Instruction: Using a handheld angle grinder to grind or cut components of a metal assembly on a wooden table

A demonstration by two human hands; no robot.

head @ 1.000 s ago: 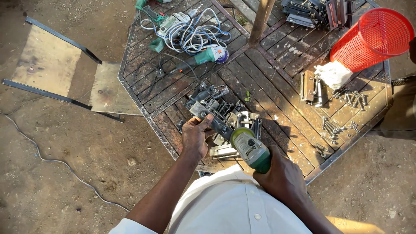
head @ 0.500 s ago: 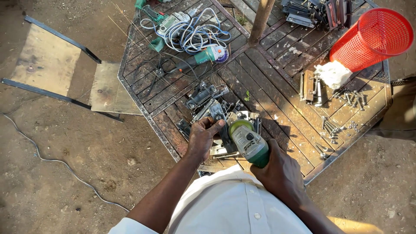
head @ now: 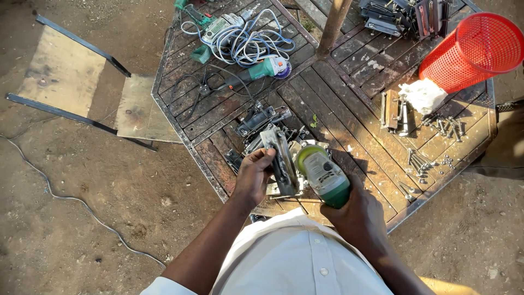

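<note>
My left hand (head: 252, 179) grips a long grey metal part (head: 279, 155) and holds it tilted up off the slatted metal table (head: 349, 104). My right hand (head: 357, 210) is closed around the green body of an angle grinder (head: 323, 173), whose head sits right beside the metal part. A pile of similar dark metal parts (head: 256, 117) lies just beyond both hands.
A second green grinder (head: 262, 70) with coiled cables (head: 245, 41) lies at the table's far side. A red plastic basket (head: 472, 52) and white cloth (head: 424, 94) sit right, near loose bolts (head: 431, 161). A metal-framed chair (head: 82, 87) stands left; a cable (head: 82, 205) crosses the dirt.
My left hand has picked the metal part up from the pile and drawn it back toward me beside the grinder. The grinder has shifted slightly nearer.
</note>
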